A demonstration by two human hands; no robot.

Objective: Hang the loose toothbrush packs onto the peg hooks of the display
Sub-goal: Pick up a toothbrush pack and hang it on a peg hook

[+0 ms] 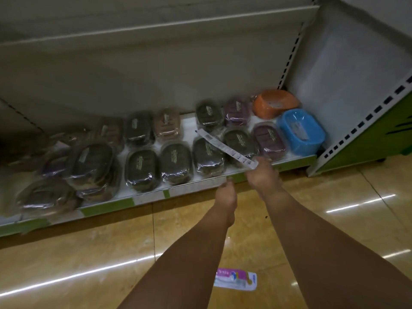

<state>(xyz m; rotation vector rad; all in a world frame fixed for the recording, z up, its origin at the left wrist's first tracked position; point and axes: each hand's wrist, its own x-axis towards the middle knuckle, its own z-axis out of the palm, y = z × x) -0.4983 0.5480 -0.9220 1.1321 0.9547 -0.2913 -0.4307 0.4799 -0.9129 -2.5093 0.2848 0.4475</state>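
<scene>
My right hand grips the near end of a long white toothbrush pack, seen edge-on, which slants up and left over the bottom shelf. My left hand hangs beside it at the shelf's front edge, fingers loosely curled, holding nothing. A second toothbrush pack, pink and white, lies flat on the floor between my forearms. No peg hooks are in view.
The white bottom shelf with green edge strips carries several wrapped dark and purple soap boxes. An orange tub and a blue tub stand at its right end. A green and white shelf end stands at the right. Glossy tan floor tiles lie below.
</scene>
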